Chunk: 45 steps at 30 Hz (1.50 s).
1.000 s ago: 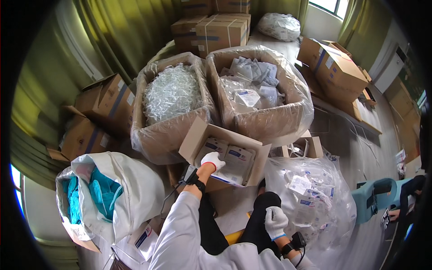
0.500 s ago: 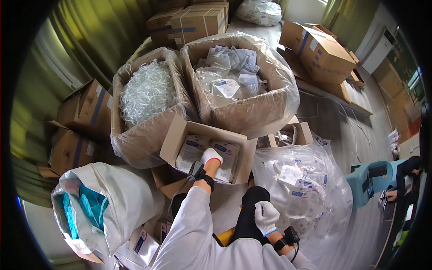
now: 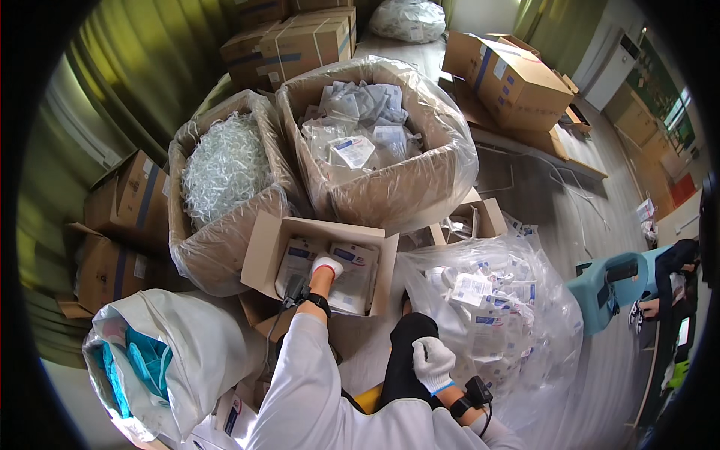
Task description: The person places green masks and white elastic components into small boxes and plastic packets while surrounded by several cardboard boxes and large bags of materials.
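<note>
An open cardboard box [image 3: 260,262] stands in front of me, holding flat white packets [image 3: 355,271] with blue and red print in two side-by-side stacks. My left hand [image 3: 328,264], in a white knit glove with a red cuff, reaches down into it between the stacks; its fingers are hidden. On my dark-clothed right knee rests my right hand [image 3: 433,358], gloved in white with a blue cuff. It is curled closed, and nothing shows in it. Just to its right sits a clear plastic bag [image 3: 551,337] full of similar packets.
Behind the box are two plastic-lined cartons, one of shredded clear strips [image 3: 226,169], the other of packets [image 3: 352,150]. A white sack [image 3: 199,360] with teal cloth stands at left. A blue chair [image 3: 594,307] and another person [image 3: 679,262] are at far right.
The view has shifted, so most of the scene sits a little further left. My left hand remains in the box, and my right hand stays curled on my knee.
</note>
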Each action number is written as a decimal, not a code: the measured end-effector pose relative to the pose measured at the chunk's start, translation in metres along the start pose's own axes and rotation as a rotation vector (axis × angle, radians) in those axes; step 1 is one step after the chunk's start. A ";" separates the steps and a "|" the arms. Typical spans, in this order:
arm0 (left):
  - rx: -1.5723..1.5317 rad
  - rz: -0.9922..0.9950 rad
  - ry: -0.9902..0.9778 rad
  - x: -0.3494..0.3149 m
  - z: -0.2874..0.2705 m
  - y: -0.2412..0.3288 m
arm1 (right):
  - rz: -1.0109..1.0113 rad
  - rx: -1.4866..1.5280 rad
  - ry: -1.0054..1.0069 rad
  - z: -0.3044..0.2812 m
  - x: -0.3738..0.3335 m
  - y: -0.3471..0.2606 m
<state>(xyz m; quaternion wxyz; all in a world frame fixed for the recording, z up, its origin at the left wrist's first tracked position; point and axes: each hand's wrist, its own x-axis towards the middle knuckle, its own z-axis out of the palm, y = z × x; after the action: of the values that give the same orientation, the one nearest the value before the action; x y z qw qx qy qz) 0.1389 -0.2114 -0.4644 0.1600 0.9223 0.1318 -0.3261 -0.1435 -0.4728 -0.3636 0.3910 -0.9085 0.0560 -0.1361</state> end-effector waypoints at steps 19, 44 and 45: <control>-1.681 0.776 0.303 -0.143 -0.075 -0.049 | 0.015 -0.028 -0.036 0.001 -0.008 -0.004; -1.635 0.870 0.069 -0.383 -0.030 -0.090 | 0.170 0.859 -0.147 -0.058 -0.003 -0.102; -1.520 0.808 0.066 -0.389 -0.029 -0.088 | 0.221 0.912 -0.174 -0.057 -0.006 -0.103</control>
<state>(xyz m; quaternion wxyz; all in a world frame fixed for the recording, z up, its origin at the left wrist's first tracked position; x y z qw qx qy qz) -0.1679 -0.1736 -0.2114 0.8338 0.5502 -0.0195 -0.0405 -0.1662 -0.4402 -0.2521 0.7654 -0.6407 0.0540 -0.0279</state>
